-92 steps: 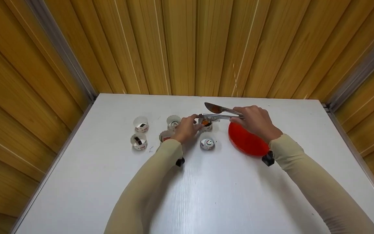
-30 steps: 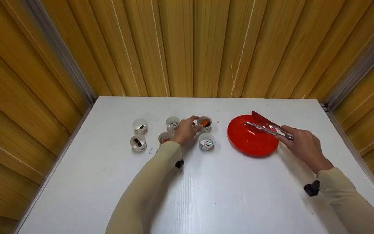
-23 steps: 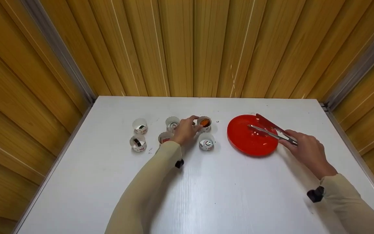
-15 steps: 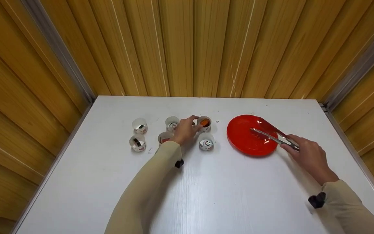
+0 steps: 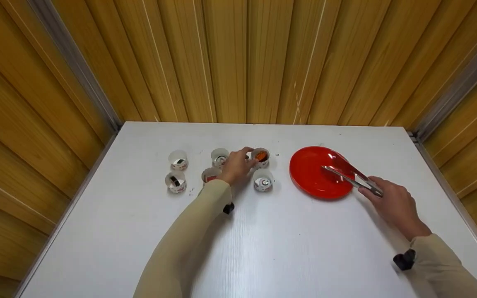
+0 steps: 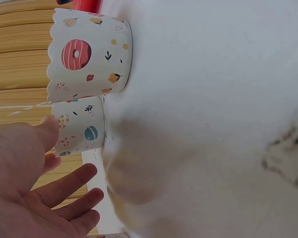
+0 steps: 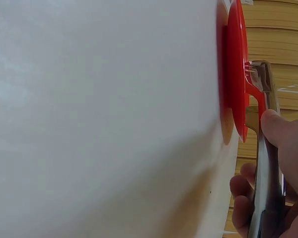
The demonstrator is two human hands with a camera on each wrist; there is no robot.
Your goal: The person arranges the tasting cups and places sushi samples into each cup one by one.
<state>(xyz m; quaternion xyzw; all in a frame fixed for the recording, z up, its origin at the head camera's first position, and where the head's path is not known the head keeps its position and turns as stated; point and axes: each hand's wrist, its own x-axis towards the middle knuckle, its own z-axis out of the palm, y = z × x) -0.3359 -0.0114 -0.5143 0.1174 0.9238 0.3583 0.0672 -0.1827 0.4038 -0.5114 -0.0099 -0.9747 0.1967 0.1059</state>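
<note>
My left hand [image 5: 237, 167] holds the side of a paper baking cup [image 5: 263, 165], its thumb and index finger at the cup's left rim. Inside that cup lies an orange piece [image 5: 261, 156]. In the left wrist view the thumb meets the rim of the farther cup [image 6: 79, 126], while the other fingers hang loosely curled. Metal tongs [image 5: 356, 180] are gripped in my right hand [image 5: 395, 203], with their two arms apart. Their tips reach over the red plate [image 5: 315, 188]; whether they touch it I cannot tell.
More printed baking cups stand left of the plate: a front cup [image 5: 263, 185] with a round print inside, a back cup [image 5: 220, 153], one partly behind my left hand [image 5: 208, 173], and two at far left, including the front-left cup [image 5: 176, 187]. Wooden panels [image 5: 230, 62] enclose the table.
The tongs have gone from above the orange piece's cup rightward to the plate and dropped lower, their tips drifting slightly right and nearer. My left hand has stayed at the cup.
</note>
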